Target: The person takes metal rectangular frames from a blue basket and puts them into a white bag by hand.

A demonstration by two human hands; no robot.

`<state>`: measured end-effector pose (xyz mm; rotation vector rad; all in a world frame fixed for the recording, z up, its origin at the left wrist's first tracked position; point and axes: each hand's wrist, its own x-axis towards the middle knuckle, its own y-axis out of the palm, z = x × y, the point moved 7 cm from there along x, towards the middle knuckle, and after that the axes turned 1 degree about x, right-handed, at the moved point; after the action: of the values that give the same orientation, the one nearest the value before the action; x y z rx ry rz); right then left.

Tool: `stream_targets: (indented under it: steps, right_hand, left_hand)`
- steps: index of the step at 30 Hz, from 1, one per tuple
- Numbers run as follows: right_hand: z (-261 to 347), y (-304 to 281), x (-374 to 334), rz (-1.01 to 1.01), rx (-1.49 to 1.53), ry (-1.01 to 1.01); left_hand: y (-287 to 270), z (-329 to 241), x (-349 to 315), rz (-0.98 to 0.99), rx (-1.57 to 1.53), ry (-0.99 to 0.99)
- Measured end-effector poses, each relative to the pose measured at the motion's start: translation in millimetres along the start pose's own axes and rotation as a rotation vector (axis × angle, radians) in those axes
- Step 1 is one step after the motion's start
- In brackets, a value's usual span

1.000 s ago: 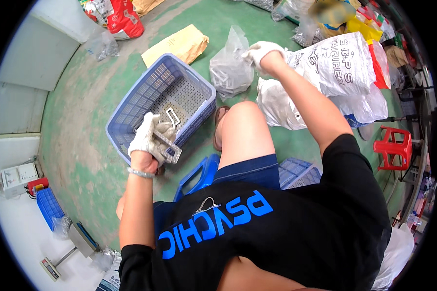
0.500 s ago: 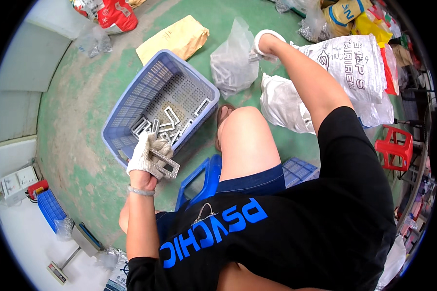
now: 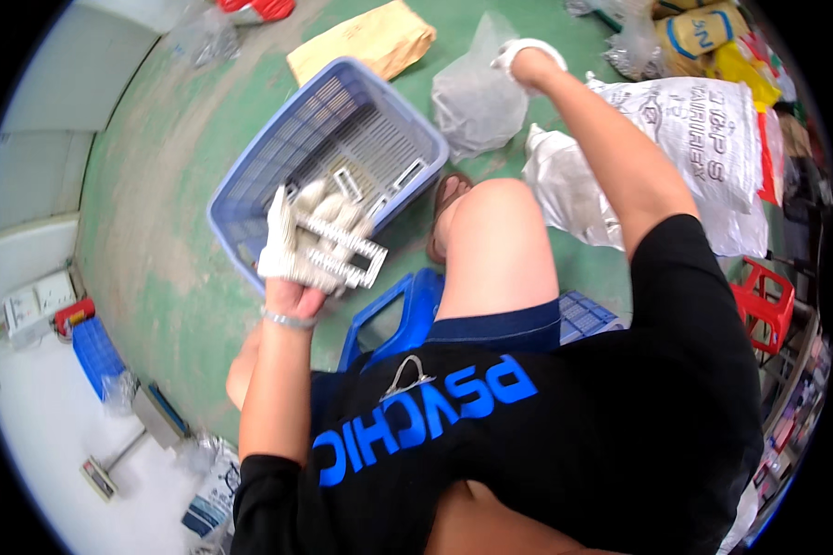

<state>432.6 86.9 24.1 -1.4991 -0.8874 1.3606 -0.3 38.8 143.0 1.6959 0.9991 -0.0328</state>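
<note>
A white knit glove covers my left hand [image 3: 305, 245], which is raised over the near rim of a blue plastic basket [image 3: 241, 180]. It is closed around a grey rectangular metal frame [image 3: 376, 265] with an open slot. Beneath and beyond it, more such frames [image 3: 348, 185] lie loose in the basket; my hand covers part of the pile. On the right, my gloved right hand [image 3: 530, 61] is at the upper side of a translucent plastic bag [image 3: 477, 106]. Its fingertips are small and unclear against the plastic, so their grip does not show.
A tan paper sack [image 3: 361, 42] lies behind the basket. White woven sacks [image 3: 685, 129] stand to the right, near a red stool [image 3: 764, 305]. A blue plastic stool [image 3: 393, 319] is beside my leg. At lower left are a scale [image 3: 102, 476] and a blue crate [image 3: 99, 359].
My left hand has shifted right and farther over the basket, the metal frame still in it. My right hand has lifted slightly along the bag. The whole view has also shifted.
</note>
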Motion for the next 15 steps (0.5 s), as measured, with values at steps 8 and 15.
stream_targets:
  steps: [8, 15]
  right_hand:
    - [195.4, -121.7, -175.1, 0.236, 1.255, 0.019]
    - [259.6, -99.0, -228.7, 0.345, 1.615, -0.147]
  left_hand:
    - [45.2, -0.8, -1.4, 0.168, -0.126, 0.01]
    - [74.5, 5.3, -20.1, 0.273, -0.084, 0.007]
